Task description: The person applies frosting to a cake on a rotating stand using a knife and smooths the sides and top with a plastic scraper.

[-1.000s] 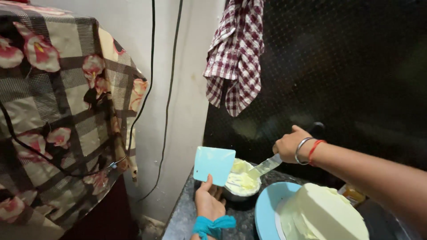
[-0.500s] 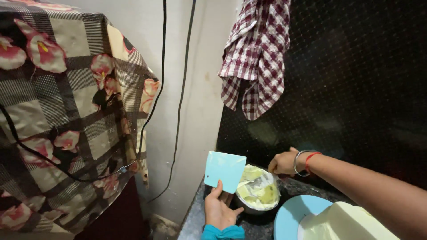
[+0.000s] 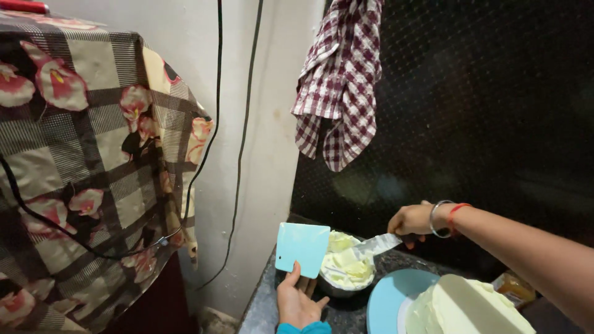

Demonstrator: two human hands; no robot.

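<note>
My left hand (image 3: 298, 301) holds a light blue flat scraper (image 3: 302, 248) upright beside a metal bowl (image 3: 342, 290) of pale yellow cream (image 3: 348, 266). My right hand (image 3: 413, 220), with bangles at the wrist, grips a metal spatula (image 3: 373, 246) whose blade lies in the cream and carries some of it. At the lower right a cake covered in pale cream (image 3: 463, 306) sits on a light blue round board (image 3: 391, 295).
A dark speckled counter (image 3: 267, 306) carries the bowl and board. A red-and-white checked cloth (image 3: 342, 79) hangs on the black dotted wall. A floral checked cover (image 3: 86, 167) drapes a tall object at left, with black cables (image 3: 240, 142) down the white wall.
The view has shifted so the bowl and cake sit lower right. My right hand's spatula stays in the cream bowl; my left hand keeps the scraper upright beside it.
</note>
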